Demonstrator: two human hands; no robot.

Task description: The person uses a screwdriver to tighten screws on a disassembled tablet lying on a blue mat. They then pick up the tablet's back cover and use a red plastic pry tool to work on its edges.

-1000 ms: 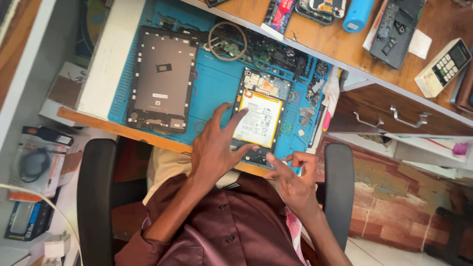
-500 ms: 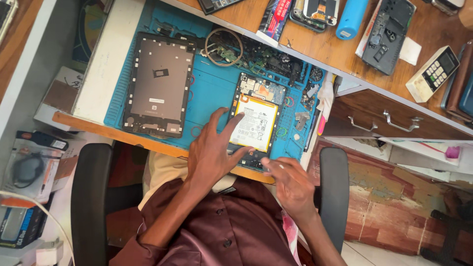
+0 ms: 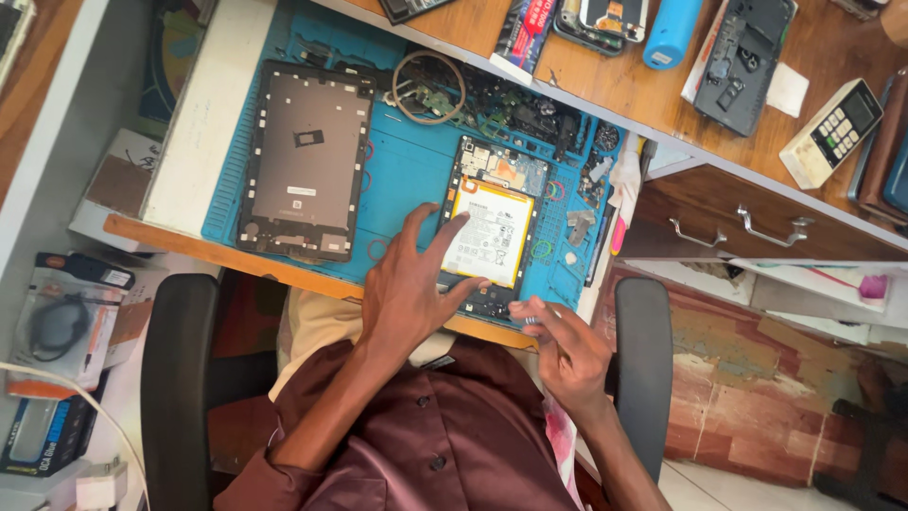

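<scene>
- Opened small tablet, back cover off, pale yellow-edged rectangular battery and green circuit board exposed (image 3: 492,232), lying on blue silicone repair mat (image 3: 407,180) near the desk's front edge.
- Judged mid-disassembly: cover already removed, battery and board still seated in the frame; removal of those looks like what remains.
- Left hand (image 3: 409,289) spread flat, fingers splayed, fingertips pressing the lower left corner of the opened tablet and pinning it to the mat. Clamped on nothing.
- Right hand (image 3: 558,345) just off the tablet's lower right corner, at the desk edge, fingers pinched together round something small and metallic. Too small to tell what: tool tip or screw.
- Hands apart, tablet's bottom edge between them.
- Second, larger dark grey tablet shell, face down (image 3: 305,161), on the left part of the mat, well apart from both hands, untouched.
- Coil of thin wire (image 3: 427,87) and a heap of small dark loose parts (image 3: 530,118) along the mat's far edge, beyond the opened tablet.
- Raised wooden shelf (image 3: 615,80) behind the mat, carrying a blue cylinder (image 3: 673,30), a black phone frame (image 3: 745,59) and a white keypad handset (image 3: 832,132).
- Black chair armrests (image 3: 643,369) flanking the seated person.
</scene>
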